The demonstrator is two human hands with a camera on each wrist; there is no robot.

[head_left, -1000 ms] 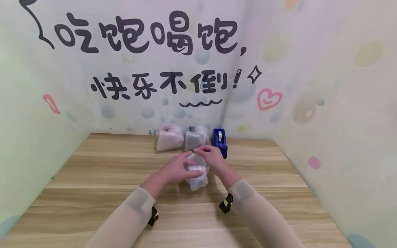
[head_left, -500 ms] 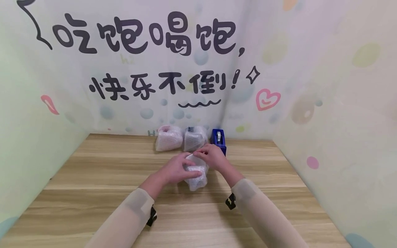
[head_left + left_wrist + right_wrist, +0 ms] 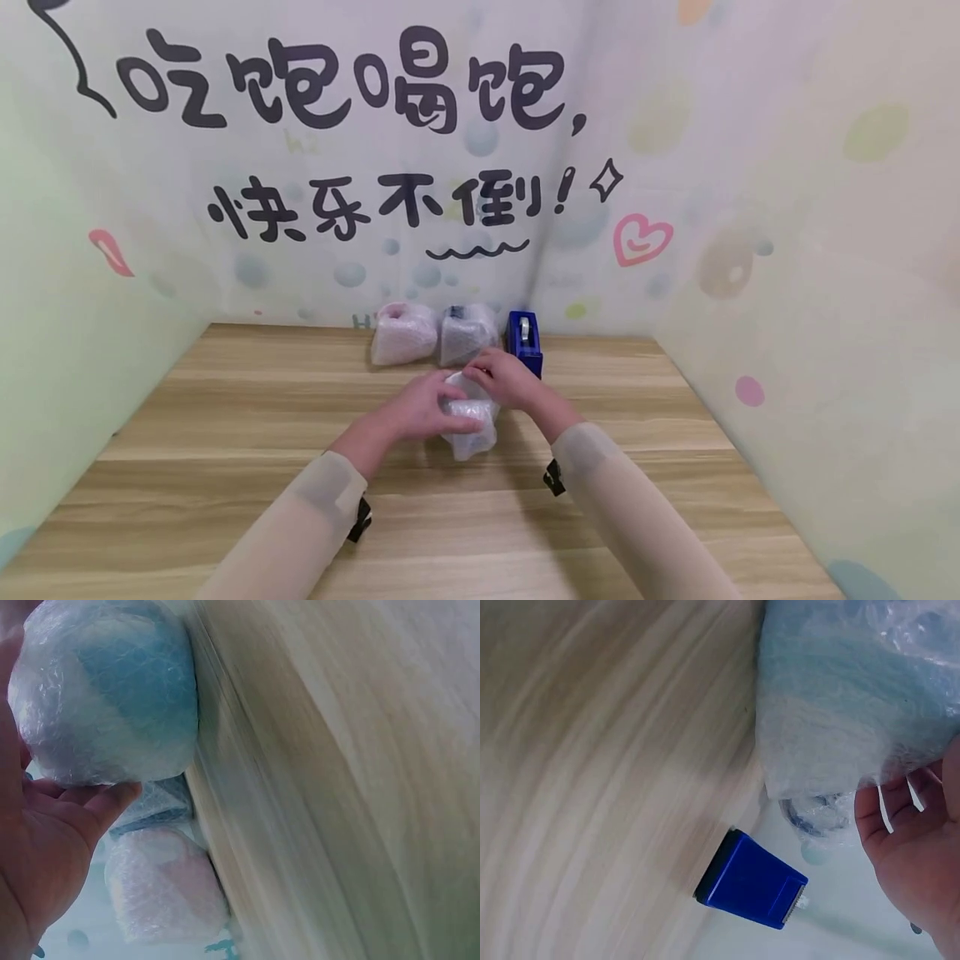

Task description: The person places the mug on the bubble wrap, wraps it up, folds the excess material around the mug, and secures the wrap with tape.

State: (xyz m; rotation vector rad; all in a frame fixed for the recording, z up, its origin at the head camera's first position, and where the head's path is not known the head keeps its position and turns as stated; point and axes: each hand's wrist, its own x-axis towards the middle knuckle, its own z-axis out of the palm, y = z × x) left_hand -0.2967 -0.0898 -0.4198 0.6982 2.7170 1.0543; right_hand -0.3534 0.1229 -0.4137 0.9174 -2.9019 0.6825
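A bubble-wrapped bundle [image 3: 471, 437] stands on the wooden table between both hands. Through the plastic, something light blue shows in the left wrist view; its kind is hidden. My left hand [image 3: 420, 407] holds the bundle from the left, thumb across the near side and fingers round the far side. At its top right, my right hand [image 3: 506, 379] has fingertips and thumb together on the upper part of the wrap [image 3: 840, 705]. What exactly those fingertips pinch is too small to tell.
Two more bubble-wrapped bundles, one pinkish [image 3: 405, 337] and one greyish [image 3: 467, 335], stand against the back wall. Right of them is a blue tape dispenser [image 3: 524, 342] with a roll in it, close behind the right hand. Light walls enclose the table [image 3: 225, 400] on three sides.
The whole head view has slid slightly left. My right hand's fingers have shifted a little at the top of the wrap; the left hand keeps its hold and the bundle stays put.
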